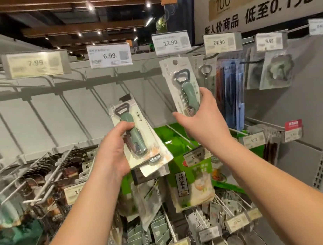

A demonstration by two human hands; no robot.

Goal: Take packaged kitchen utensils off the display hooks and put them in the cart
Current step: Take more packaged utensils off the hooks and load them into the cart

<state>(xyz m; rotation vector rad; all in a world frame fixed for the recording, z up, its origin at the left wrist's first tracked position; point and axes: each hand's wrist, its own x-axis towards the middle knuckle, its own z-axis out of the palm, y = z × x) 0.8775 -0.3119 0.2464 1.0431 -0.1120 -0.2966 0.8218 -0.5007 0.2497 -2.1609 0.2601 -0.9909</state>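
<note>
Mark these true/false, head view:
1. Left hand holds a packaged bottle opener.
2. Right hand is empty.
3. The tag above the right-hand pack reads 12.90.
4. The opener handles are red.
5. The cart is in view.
1. True. The left hand grips a carded bottle opener, with more cards stacked behind it.
2. False. The right hand grips another opener pack near its lower end.
3. True. The price tag over that pack shows 12.90.
4. False. Both opener handles are pale green.
5. False. No cart shows; only display hooks, hanging packs and price tags.
</note>
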